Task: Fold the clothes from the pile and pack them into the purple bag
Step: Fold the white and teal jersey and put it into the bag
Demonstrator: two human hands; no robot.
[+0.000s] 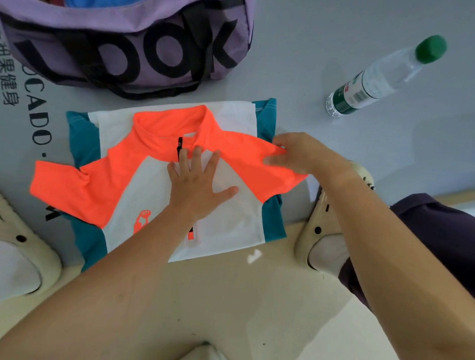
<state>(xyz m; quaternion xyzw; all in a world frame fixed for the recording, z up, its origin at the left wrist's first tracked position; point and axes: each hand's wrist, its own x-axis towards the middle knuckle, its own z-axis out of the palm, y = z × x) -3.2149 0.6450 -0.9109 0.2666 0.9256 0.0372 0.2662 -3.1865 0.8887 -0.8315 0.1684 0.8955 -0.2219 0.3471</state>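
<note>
Two hands work one garment: the shirt (136, 191), white with orange sleeves and teal sides, lies flat on the floor (347, 61), collar toward twelve o'clock, its long axis running roughly six to twelve. The left hand (197, 183) lies spread wide and flat on the white chest just below the collar zip, pinning the cloth. The right hand (293, 152) pinches the end of the orange sleeve at three o'clock, fingers curled over its edge. The other sleeve lies loose toward nine o'clock, untouched.

Judging by this, the sleeve fold is in hand: the right hand is the nearer one to that sleeve, and the fold would run inward toward nine o'clock, across the pinned chest. The purple bag (128, 42) stands open at eleven o'clock, just beyond the collar, with blue cloth inside. A water bottle (379, 77) lies at two o'clock, well apart.
</note>
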